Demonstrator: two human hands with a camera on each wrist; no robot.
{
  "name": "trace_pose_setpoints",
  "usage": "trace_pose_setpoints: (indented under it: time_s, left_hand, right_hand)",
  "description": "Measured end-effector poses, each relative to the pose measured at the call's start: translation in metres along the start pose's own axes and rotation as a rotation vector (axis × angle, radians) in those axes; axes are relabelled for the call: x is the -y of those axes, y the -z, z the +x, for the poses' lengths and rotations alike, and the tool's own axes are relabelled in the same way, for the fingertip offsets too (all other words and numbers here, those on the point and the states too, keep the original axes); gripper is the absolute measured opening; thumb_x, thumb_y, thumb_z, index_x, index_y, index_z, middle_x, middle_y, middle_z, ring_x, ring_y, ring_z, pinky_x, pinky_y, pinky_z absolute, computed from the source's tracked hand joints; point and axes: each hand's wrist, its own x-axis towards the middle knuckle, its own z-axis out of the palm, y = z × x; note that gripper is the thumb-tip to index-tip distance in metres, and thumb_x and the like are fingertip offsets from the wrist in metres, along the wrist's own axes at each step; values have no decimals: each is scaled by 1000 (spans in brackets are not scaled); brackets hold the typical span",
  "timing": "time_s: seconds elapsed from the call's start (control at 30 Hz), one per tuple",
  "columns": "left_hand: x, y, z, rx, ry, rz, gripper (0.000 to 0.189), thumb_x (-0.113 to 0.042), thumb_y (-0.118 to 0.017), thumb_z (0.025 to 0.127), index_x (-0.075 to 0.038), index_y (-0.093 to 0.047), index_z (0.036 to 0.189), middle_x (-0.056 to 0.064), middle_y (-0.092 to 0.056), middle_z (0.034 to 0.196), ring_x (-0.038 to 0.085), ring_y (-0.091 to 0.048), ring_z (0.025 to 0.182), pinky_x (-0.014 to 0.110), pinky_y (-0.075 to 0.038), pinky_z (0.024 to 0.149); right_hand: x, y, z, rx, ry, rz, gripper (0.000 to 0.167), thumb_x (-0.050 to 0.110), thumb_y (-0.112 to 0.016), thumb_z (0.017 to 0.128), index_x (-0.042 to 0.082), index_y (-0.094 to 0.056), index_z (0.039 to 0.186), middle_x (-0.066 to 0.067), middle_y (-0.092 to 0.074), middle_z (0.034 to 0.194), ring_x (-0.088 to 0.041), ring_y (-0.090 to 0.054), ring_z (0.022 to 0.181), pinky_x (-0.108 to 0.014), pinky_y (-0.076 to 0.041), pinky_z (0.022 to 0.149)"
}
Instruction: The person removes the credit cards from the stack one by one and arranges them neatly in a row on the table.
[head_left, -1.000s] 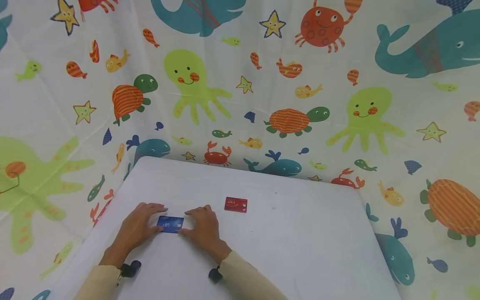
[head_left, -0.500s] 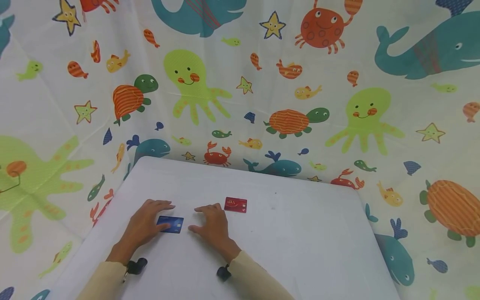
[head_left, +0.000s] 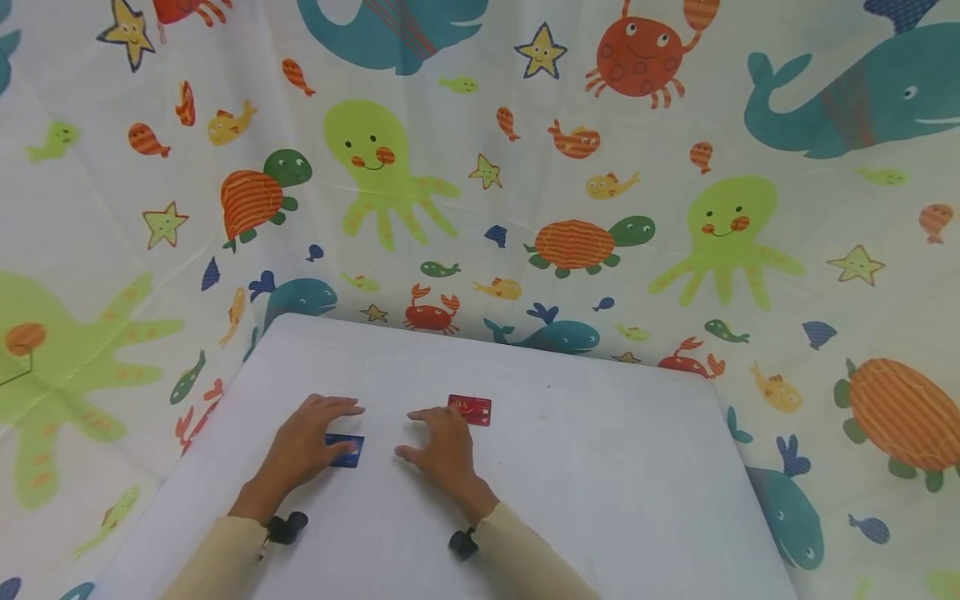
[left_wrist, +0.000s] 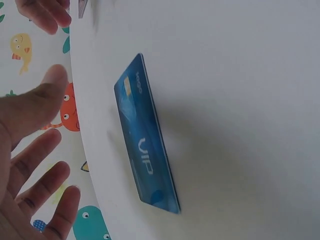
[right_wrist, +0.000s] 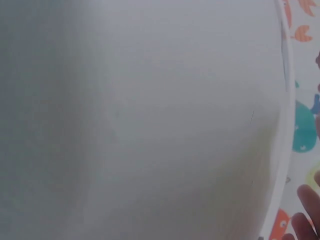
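From my end I see both hands holding nothing: the left hand [head_left: 303,442] has its thumb and fingers parted above the glossy blue rectangular plastic card marked VIP [left_wrist: 142,135], with a gap showing in the left wrist view, and the right hand [head_left: 448,446] has thumb and forefinger spread, facing the left one but well apart from it. The blue card lies on the white round-cornered bench [head_left: 600,467], partly covered from the head view. Just beyond the right hand lies the red rectangular plastic card [head_left: 477,410], one corner hidden behind that hand; whether they touch I cannot tell. Behind everything hangs the white cloth printed with sea creatures [head_left: 517,183]. I judge this a pause between grips; the next move, on either card, would call for pinching a thin edge squarely, without nudging the card along the bench.
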Motion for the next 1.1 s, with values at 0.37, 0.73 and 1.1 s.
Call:
trace_pose_setpoints:
  time_s: [0.37,0.73,1.1]
  left_hand:
    - [-13,-8,10,-24,-38,-6,61,-21,-95,80,-17,-73,136,8,-71,141,33,-61,131,57,-56,105]
    - [-24,-15,15,-22,-89,2,60,-20,-95,80,-17,-73,136,7,-72,140,31,-62,128,55,-57,105]
    - [-35,-22,24,-18,-105,-6,61,-21,-96,79,-17,-74,135,6,-72,140,30,-62,128,54,-58,105]
  right_hand:
    - [-13,9,0,-8,-32,-7,55,49,-91,81,35,-71,131,12,-73,134,-17,-61,133,-53,-49,116]
    - [-21,18,-1,-40,-11,-16,54,49,-90,82,34,-73,130,13,-75,129,-14,-60,123,-44,-57,106]
    - [-30,28,-1,-57,-4,-14,54,46,-91,82,31,-74,131,9,-76,128,-17,-63,123,-46,-54,109]
